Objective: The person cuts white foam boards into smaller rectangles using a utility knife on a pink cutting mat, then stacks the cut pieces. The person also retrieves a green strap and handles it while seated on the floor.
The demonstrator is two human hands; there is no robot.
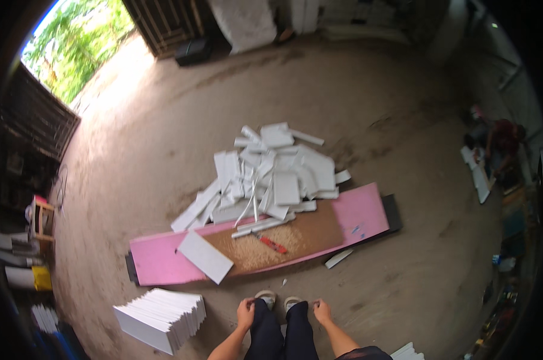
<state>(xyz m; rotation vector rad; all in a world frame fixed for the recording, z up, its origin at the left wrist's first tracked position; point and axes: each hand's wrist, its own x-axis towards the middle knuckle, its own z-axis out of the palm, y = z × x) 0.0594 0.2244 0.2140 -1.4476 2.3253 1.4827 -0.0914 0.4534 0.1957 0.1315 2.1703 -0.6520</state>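
The left hand (245, 313) and right hand (322, 312) rest beside the knees, at the near side of a low pink bench (157, 261). The fingers of both curl inward; at this size I cannot tell how tightly either grip is closed, or whether it has hold of anything.

A white panel (205, 257) lies slantwise on the left part of the bench, its near corner overhanging the front edge. Right of it, a brown sheet (325, 225) covers the bench's middle, strewn with pale crumbs (253, 257). A red-handled tool (273, 243) lies on this sheet, handle toward the person, just below some narrow white strips (262, 226).

Along the far side rises a loose heap of white pieces (286, 187), some reaching onto the bench. A stack of white panels (160, 319) stands on the floor (391, 288) to the person's left. A white offcut (338, 258) lies near the front edge, toward the right. Well apart at far right, another person (504, 141) is low down beside more white pieces (479, 180).
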